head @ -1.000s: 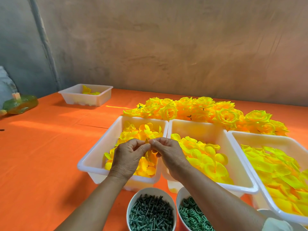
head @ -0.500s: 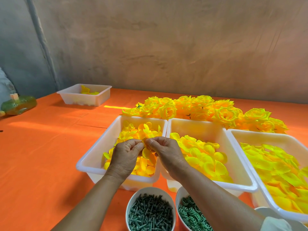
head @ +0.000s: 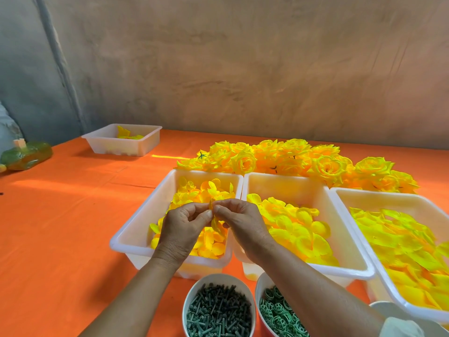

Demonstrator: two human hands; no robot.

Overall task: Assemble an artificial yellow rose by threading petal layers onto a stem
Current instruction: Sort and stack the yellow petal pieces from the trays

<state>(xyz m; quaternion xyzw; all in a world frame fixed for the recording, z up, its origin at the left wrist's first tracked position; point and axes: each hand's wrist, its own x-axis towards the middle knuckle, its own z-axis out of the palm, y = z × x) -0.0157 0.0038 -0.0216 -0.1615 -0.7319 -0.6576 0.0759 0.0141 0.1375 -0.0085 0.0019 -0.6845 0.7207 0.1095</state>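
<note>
Your left hand [head: 184, 226] and right hand [head: 241, 222] both pinch one petal [head: 211, 205] above the left tray [head: 132, 231]. It looks light and floppy, so hold it gently near its middle.

petals [head: 209, 242] yellow-orange | trays [head: 136, 230] white | table [head: 60, 227] orange | stems [head: 218, 310] grey-green, perhaps

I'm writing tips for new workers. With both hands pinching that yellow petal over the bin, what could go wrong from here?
1. The petal is held only by the fingertips of the left hand and right hand; it may slip into the bin among the loose petals.
2. The thin, pinched petal might crease or tear.
3. The right forearm passes over the cup of green rings; pulling back could tip it.
</note>
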